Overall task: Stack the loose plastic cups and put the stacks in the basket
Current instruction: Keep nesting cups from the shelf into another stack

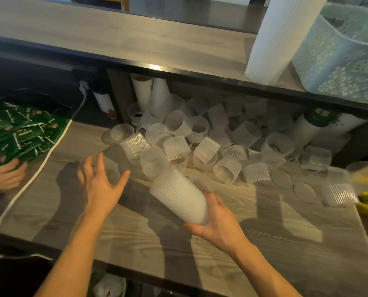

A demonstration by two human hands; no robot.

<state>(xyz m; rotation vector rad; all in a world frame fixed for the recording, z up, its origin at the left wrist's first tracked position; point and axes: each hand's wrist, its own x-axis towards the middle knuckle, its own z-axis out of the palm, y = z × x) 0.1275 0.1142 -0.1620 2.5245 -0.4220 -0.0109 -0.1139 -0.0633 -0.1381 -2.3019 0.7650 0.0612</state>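
Your right hand (217, 221) grasping tilted cup stack (178, 199) by its base, left hand (101, 183) released w/ fingers spread over desk (264, 228), loose cups (200, 144) piled beyond, basket (339, 61) on upper shelf.

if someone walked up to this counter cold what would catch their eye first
Most likely the heap of loose ribbed cups spilling over the back of the wooden counter, under the shelf. Next, the stack of cups held tilted in the right hand at the centre, with the left hand spread open beside it. Up on the shelf at right, a tall white stack stands by the pale perforated basket.
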